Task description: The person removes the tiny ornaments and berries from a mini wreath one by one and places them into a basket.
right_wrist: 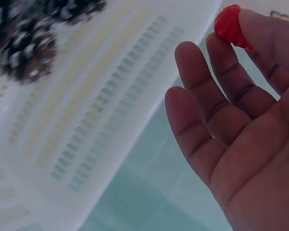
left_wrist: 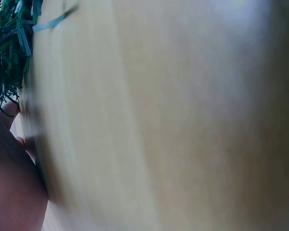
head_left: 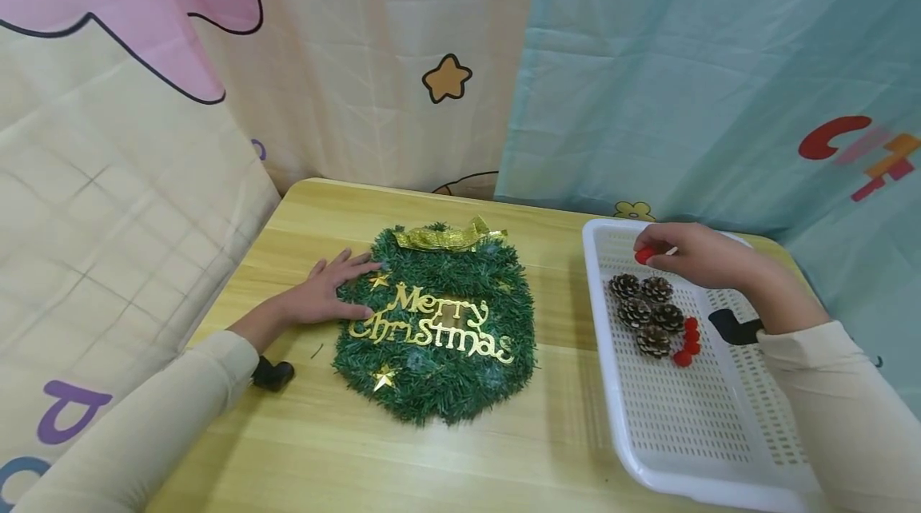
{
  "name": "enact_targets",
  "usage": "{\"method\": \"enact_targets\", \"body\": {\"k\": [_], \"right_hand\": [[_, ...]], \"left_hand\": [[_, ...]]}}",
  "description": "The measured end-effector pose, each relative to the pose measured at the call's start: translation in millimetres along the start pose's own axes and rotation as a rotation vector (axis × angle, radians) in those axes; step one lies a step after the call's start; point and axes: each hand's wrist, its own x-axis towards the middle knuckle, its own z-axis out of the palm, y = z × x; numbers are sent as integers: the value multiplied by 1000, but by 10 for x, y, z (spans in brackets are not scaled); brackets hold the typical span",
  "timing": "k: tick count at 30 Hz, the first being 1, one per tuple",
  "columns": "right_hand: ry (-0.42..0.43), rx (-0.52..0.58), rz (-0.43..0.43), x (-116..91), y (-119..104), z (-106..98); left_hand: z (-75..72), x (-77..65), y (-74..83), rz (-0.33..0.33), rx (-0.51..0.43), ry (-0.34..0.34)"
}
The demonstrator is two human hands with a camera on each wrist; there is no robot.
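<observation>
A green tinsel wreath (head_left: 446, 393) with a gold "Merry Christmas" sign (head_left: 471, 341), gold stars (head_left: 384, 378) and a gold ribbon (head_left: 442, 239) lies on the table. My left hand (head_left: 324, 293) rests with spread fingers on its left edge, the thumb by the sign's lower word. Over the far end of a white basket (head_left: 603, 337), my right hand (head_left: 701, 257) pinches a bumpy red berry (right_wrist: 229, 26) between thumb and fingertips, the other fingers loosely bent. Pine cones (head_left: 655, 341) and several more red berries (head_left: 687, 347) sit in the basket below that hand.
The wooden table (head_left: 309, 433) ends at the back against hanging printed curtains (head_left: 460, 1). The basket takes up its right side. A dark wrist-camera mount (head_left: 273, 375) sits at the left wrist, and another (head_left: 732, 328) at the right wrist.
</observation>
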Motion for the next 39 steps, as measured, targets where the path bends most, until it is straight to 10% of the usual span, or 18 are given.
{"method": "enact_targets", "body": {"k": [11,39], "right_hand": [[23,-11,111,-123,529,181],[-139,-46,185,-225,900,564]], "left_hand": [[27,-14,-18,-6,-8,0],[0,9,-10,4,8,-5]]}}
